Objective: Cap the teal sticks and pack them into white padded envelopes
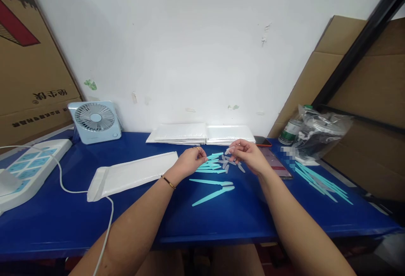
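My left hand (191, 161) is closed in a pinch on the handle end of a turquoise eyebrow razor (215, 156), whose other end points to the right. Between the fingertips of my right hand (246, 154) is a small translucent blade cap (228, 151), apart from the razor. Several more turquoise razors (210, 167) lie in a loose pile beside my left fingers. Loose translucent caps (241, 167) are scattered just below my right hand. Nearer to me, two razors (211, 196) lie with their blade ends together and their handles spread.
White padded mailers (180, 132) are stacked against the wall, and a single mailer (136, 174) lies left. A blue fan (95, 120), power strip (31, 168) and white cable (60, 170) stand left. Rightward are a phone (278, 168), more razors (322, 183), a bottle (289, 132) and clear bag (319, 135).
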`<state>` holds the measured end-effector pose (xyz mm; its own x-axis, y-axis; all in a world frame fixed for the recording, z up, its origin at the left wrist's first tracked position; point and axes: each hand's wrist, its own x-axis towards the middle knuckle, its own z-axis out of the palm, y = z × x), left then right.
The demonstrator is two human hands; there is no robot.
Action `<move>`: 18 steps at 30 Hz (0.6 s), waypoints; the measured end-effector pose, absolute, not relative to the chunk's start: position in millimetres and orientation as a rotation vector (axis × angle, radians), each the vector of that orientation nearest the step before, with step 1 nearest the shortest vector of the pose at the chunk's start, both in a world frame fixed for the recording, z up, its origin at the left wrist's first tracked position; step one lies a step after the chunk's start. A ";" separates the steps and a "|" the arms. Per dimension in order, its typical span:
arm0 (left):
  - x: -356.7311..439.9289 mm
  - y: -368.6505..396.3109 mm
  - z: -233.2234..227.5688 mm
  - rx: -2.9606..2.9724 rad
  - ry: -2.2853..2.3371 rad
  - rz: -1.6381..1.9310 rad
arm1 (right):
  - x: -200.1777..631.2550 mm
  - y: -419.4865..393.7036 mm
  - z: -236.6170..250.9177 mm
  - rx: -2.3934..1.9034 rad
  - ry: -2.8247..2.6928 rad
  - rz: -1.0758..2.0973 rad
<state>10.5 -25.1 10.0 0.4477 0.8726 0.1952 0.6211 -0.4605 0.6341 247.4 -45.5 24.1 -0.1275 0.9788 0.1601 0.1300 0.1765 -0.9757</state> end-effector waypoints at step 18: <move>9.1 -24.7 9.6 2.159 1.231 0.672 | 249.0 -46.3 21.5 -1.092 -1.599 1.027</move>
